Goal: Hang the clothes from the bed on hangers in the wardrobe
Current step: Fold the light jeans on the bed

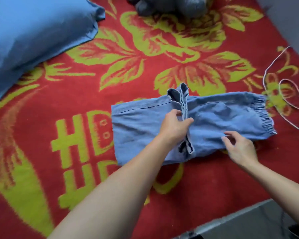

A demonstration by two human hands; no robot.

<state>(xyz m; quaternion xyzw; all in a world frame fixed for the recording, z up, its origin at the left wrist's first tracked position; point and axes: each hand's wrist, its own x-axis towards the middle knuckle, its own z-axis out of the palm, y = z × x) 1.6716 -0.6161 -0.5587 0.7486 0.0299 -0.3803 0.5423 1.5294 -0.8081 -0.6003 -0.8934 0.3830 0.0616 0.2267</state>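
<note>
Denim garment (145,128) lies folded on the bed (41,128), soft, light and likely to flop open; left hand (175,125) pinches its middle strap (184,100), a sound hold, right hand (240,147) open, fingertips at the cloth.

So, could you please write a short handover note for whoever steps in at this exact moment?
Left hand: pinches the narrow denim band that runs across the folded denim garment.
Right hand: fingers loosely spread over the garment's right part, gripping nothing; contact unclear.
Garment: lies flat on the red flowered blanket, near the bed's front edge.
Done: nothing hung as far as shown; no hanger or wardrobe in view.
Left: lift the garment, put it on a hanger, hang it in the wardrobe.
</note>
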